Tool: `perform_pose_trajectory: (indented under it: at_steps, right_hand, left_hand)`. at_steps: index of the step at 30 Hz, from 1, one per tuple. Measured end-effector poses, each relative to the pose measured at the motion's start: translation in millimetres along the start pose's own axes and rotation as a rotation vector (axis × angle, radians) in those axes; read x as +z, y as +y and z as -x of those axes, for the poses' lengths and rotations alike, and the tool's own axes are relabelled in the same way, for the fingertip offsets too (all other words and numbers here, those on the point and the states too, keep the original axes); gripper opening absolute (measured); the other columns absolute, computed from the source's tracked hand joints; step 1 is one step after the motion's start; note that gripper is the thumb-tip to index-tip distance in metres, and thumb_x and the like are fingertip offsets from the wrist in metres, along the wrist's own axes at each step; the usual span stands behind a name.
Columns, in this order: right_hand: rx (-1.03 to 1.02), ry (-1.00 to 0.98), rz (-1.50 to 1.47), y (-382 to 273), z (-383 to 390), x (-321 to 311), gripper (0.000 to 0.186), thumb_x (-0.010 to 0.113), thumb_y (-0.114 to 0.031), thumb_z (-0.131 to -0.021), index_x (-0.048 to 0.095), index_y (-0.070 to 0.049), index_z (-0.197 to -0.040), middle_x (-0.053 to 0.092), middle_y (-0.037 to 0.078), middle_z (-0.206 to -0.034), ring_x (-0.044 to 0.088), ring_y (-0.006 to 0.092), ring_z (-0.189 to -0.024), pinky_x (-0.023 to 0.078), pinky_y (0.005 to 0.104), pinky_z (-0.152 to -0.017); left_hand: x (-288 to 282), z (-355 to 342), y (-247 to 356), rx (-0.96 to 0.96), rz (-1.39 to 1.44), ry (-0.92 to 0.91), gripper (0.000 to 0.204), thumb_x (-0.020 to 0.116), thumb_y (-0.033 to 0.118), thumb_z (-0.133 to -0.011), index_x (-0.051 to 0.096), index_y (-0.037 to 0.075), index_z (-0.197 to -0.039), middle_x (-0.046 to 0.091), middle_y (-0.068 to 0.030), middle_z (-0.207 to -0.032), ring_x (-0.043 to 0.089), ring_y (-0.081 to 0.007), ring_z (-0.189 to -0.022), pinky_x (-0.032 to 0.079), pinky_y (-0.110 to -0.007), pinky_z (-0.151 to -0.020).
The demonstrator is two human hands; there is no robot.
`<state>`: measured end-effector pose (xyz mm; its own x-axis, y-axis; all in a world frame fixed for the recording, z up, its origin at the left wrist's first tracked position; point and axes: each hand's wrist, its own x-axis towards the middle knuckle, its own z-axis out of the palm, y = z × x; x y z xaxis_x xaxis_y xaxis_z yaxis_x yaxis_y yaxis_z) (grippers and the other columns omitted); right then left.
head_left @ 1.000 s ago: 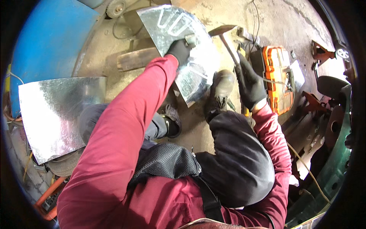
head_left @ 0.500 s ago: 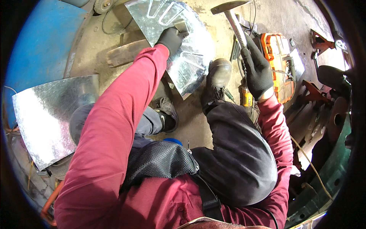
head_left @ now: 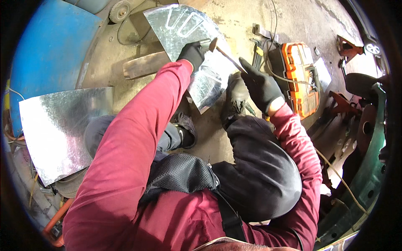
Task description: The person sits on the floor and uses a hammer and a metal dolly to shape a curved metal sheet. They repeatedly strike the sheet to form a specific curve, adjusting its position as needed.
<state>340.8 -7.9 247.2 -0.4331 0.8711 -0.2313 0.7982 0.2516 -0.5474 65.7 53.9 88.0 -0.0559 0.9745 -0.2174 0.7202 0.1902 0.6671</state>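
My left hand (head_left: 192, 55), in a black glove, is closed around a short flat metal piece (head_left: 205, 41) set against a shiny sheet of metal (head_left: 178, 35). The sheet has a curved edge and pressed looping grooves. My right hand (head_left: 261, 85), also gloved, grips a hammer (head_left: 229, 56) by its handle. The hammer's head is right beside the metal piece; whether they touch I cannot tell. My right boot (head_left: 236, 94) is by the sheet's right edge.
A second bare metal sheet (head_left: 58, 131) lies at the left, below a blue panel (head_left: 52, 50). A wooden block (head_left: 144, 65) sits beside the worked sheet. At the right stand an orange and black toolbox (head_left: 299, 79) and a red jack stand (head_left: 349, 48). A cable (head_left: 272, 71) crosses the floor.
The hammer has come down and left, from raised at the right to beside the metal piece. My right hand moved with it. The view has shifted slightly.
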Motion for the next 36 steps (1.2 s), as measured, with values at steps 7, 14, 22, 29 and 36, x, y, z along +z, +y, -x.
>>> perform_pose_trajectory:
  at_steps: [7, 14, 22, 29, 36]
  right_hand:
    - [0.118, 0.078, -0.150, 17.3, 32.1, -11.8, 0.047, 0.061, -0.031, -0.107, 0.055, -0.024, -0.153, 0.071, 0.031, -0.102, 0.072, 0.0456, -0.099, 0.056, 0.0463, -0.081]
    - [0.171, 0.174, -0.445, 26.4, 29.5, -3.0, 0.045, 0.064, -0.021, -0.108, 0.058, -0.005, -0.149, 0.073, 0.020, -0.129, 0.068, 0.0188, -0.116, 0.054, 0.0342, -0.099]
    - [0.146, 0.252, -0.513, 10.7, 11.9, -16.6, 0.046, 0.064, -0.017, -0.108, 0.056, -0.003, -0.151, 0.073, 0.006, -0.120, 0.062, 0.0069, -0.095, 0.053, 0.0257, -0.087]
    - [-0.132, 0.677, -0.481, -52.8, 8.4, -72.8, 0.044, 0.058, -0.015, -0.110, 0.054, 0.002, -0.150, 0.069, 0.002, -0.093, 0.061, 0.0093, -0.077, 0.050, 0.0250, -0.068]
    - [-0.018, 0.186, -0.027, 4.1, -11.3, -7.0, 0.045, 0.063, -0.033, -0.105, 0.058, -0.023, -0.148, 0.072, 0.028, -0.089, 0.072, 0.0475, -0.088, 0.056, 0.0509, -0.075]
  left_hand:
    - [13.3, 5.8, -13.4, 0.057, 0.242, 0.057, 0.022, 0.063, 0.007, -0.096, 0.076, 0.009, -0.114, 0.078, -0.0136, -0.110, 0.075, -0.0278, -0.104, 0.056, -0.035, -0.090]
    - [-7.1, -5.8, 10.2, -0.083, 0.085, -0.061, 0.032, 0.073, 0.032, -0.097, 0.077, 0.001, -0.104, 0.077, -0.0221, -0.103, 0.074, -0.0369, -0.097, 0.055, -0.041, -0.084]
    - [-7.1, -5.7, 1.6, 0.079, 0.161, -0.047, 0.037, 0.072, 0.033, -0.096, 0.076, -0.002, -0.106, 0.075, -0.0248, -0.101, 0.073, -0.0401, -0.098, 0.055, -0.043, -0.085]
    - [-15.5, -7.7, 18.3, 0.013, 0.003, -0.087, 0.036, 0.065, 0.034, -0.099, 0.075, 0.004, -0.114, 0.074, -0.0243, -0.111, 0.071, -0.0406, -0.107, 0.055, -0.047, -0.094]
    - [10.4, -8.0, 7.9, 0.041, 0.206, -0.036, 0.031, 0.066, 0.030, -0.099, 0.075, 0.002, -0.110, 0.074, -0.0259, -0.110, 0.070, -0.0421, -0.109, 0.055, -0.045, -0.092]
